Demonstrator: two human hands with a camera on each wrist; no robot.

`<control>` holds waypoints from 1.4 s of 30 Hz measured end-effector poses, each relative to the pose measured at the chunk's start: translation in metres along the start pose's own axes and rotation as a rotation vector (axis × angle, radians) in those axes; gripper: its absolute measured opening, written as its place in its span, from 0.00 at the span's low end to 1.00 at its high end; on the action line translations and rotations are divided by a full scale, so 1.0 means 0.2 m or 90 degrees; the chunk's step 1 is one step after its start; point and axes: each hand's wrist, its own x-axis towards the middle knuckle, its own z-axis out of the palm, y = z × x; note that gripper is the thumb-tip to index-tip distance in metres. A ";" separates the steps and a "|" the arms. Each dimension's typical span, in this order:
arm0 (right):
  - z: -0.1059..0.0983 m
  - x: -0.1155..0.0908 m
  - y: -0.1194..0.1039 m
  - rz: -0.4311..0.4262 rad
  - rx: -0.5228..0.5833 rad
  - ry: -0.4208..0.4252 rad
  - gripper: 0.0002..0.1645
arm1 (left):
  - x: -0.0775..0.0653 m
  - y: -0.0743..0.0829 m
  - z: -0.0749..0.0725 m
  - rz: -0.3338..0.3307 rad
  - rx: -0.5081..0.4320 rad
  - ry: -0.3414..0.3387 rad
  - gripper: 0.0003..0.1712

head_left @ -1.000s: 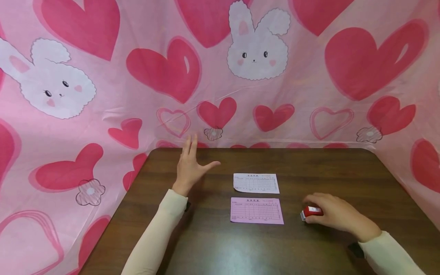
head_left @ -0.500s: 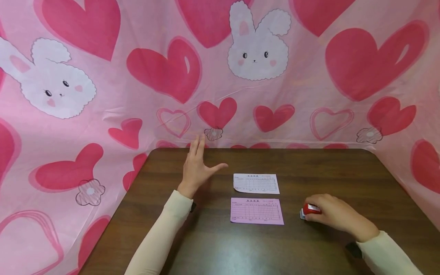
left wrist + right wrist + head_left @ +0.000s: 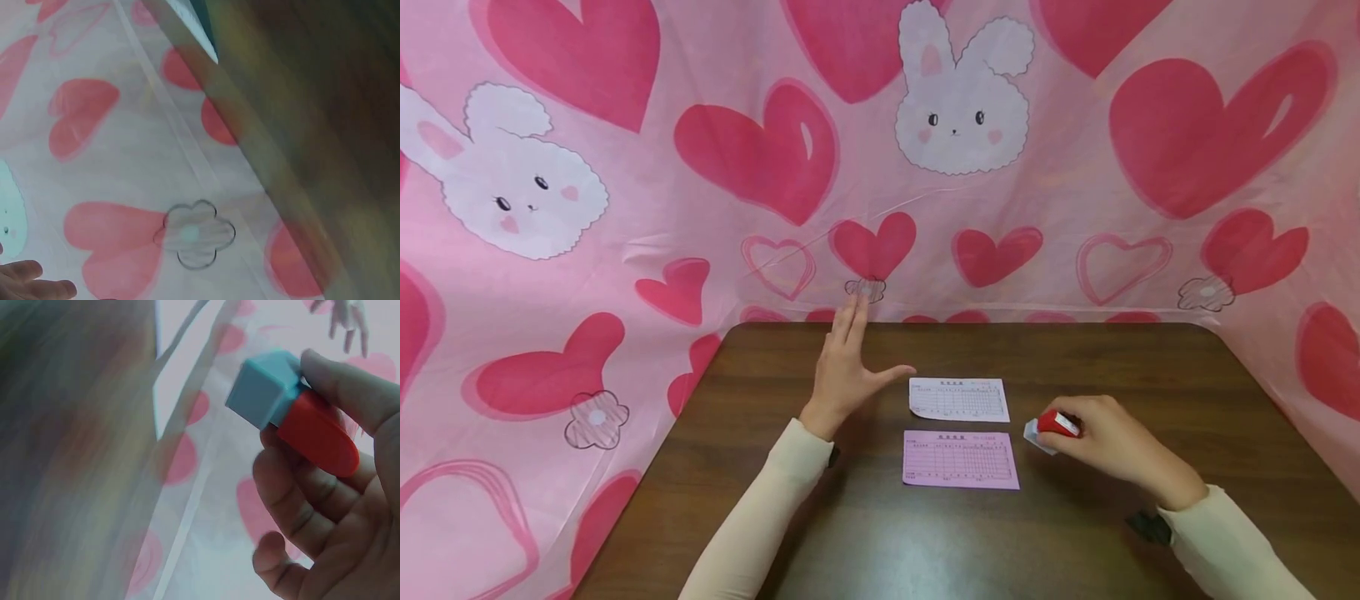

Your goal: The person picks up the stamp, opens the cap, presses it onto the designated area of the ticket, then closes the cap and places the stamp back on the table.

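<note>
A small stamp (image 3: 1058, 423) with a red body and a pale, boxy end is gripped between the thumb and fingers of my right hand (image 3: 1116, 446). It is tilted just right of a pink printed slip (image 3: 958, 460). The right wrist view shows the stamp (image 3: 319, 434) from close up, its pale end (image 3: 265, 387) pointing away from the palm. Behind the pink slip lies a white printed slip (image 3: 961, 400), one corner slightly curled. My left hand (image 3: 842, 375) is spread with fingers straight, its thumb tip right at the white slip's back left corner.
Both slips lie on a dark wooden table (image 3: 880, 542) with rounded far corners. A pink cloth (image 3: 1060, 192) printed with hearts and rabbits hangs behind the table and along its sides.
My right hand has moved left and a little away from me with the stamp, which now tilts more. My left hand has moved right, towards the white slip. Both slips have stayed put.
</note>
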 end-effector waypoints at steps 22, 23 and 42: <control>0.05 0.18 -0.18 0.113 0.103 0.128 0.16 | -0.03 0.22 0.19 0.123 -0.002 -0.059 0.72; 0.05 0.18 -0.19 0.115 0.105 0.130 0.16 | -0.04 0.22 0.20 0.127 -0.001 -0.062 0.72; 0.10 0.23 -0.21 0.116 0.177 0.214 0.14 | -0.07 0.38 0.34 0.279 0.001 -0.011 0.66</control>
